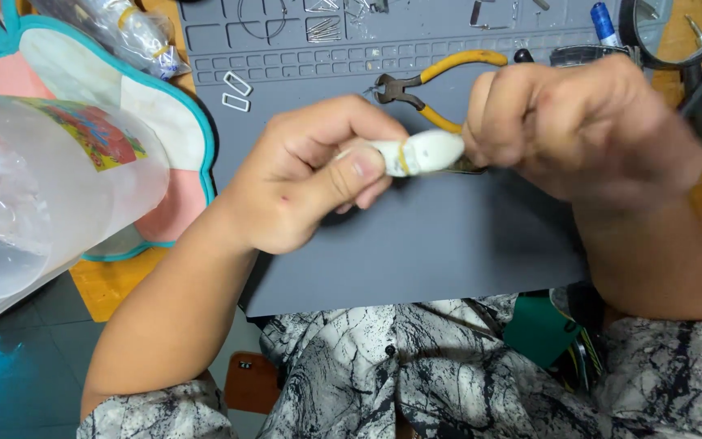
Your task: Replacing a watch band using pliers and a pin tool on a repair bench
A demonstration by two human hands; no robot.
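A grey work mat (pixel 416 244) covers most of the table, its far edge moulded into small trays and slots. To the left, close to the camera, a clear plastic jug (pixel 50 187) with a colourful label lies tilted on its side, partly over a flat pink and cream pad (pixel 164 122) edged in teal. A clear plastic bag (pixel 136 32) rests at the pad's far end.

Both hands meet above the middle of the mat. The left hand (pixel 310 179) is clenched around one end of a small white piece (pixel 420 153) with a yellow band around it, thumb pressed along its top. The right hand (pixel 587 130), blurred, closes its fingers on the other end of the same piece, so it is held between the two hands, clear of the mat.

Just behind the hands, yellow-handled pliers (pixel 436 85) lie on the mat, jaws pointing left. A magnifying glass (pixel 680 32) stands at the far right, with a blue-capped pen (pixel 604 23) beside it. Two small white rectangular rings (pixel 237 91) lie on the mat near the pad.
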